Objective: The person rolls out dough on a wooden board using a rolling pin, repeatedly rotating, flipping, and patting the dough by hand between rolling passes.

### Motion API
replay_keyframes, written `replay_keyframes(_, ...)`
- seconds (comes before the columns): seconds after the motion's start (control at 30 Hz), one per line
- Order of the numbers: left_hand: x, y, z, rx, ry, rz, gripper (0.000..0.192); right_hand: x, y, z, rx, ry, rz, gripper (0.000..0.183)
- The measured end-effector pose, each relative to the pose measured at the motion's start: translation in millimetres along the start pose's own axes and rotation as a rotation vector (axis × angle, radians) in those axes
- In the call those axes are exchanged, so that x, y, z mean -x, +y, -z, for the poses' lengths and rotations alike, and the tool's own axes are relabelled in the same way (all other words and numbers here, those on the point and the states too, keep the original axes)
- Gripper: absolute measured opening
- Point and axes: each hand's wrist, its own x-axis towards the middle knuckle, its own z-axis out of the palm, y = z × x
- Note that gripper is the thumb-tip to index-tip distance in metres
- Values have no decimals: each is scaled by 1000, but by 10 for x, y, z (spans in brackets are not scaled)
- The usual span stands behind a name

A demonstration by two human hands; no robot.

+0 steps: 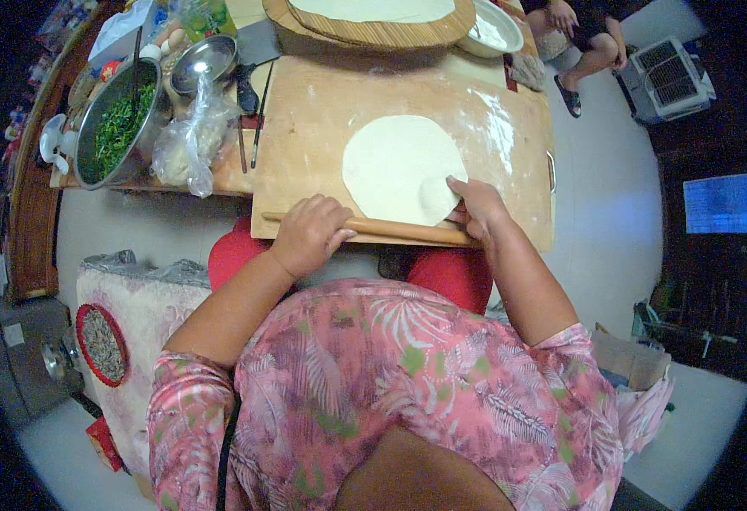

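Observation:
A round sheet of rolled dough (392, 166) lies flat on a floured wooden board (309, 108). My right hand (479, 207) pinches the dough's lower right edge between thumb and fingers, lifting it a little there. Along the board's near edge rests a wooden rolling pin (405, 231). Over its left part lies my left hand (313, 233), fingers curled around the wood. The right end of the pin reaches close to my right wrist. White flour (498, 131) is smeared on the board to the right of the dough.
A steel pot (156, 115) of chopped greens, a plastic bag of dough (188, 150) and a metal bowl (204, 64) stand left. Beyond the board are a woven tray (373, 35) bearing a dough sheet and a flour bowl (511, 41). Another person's leg (581, 64) shows at upper right.

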Motion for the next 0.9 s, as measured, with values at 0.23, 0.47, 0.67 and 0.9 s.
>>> replay_keyframes(0.23, 33, -94, -1, -5, -37, 115, 29, 162, 240, 595, 972, 294, 723, 42)
replay_keyframes(0.47, -409, -444, -32, -414, -166, 164, 49, -331, 128, 557, 1297, 459, 861, 62)
replay_keyframes(0.67, -1340, -1052, -179, -402, 82, 267, 59, -1111, -473, 541, 1227, 757, 847, 64)
replay_keyframes(0.9, -570, -482, -18, -390, -142, 155, 61, -245, 184, 570, 1356, 412, 870, 62)
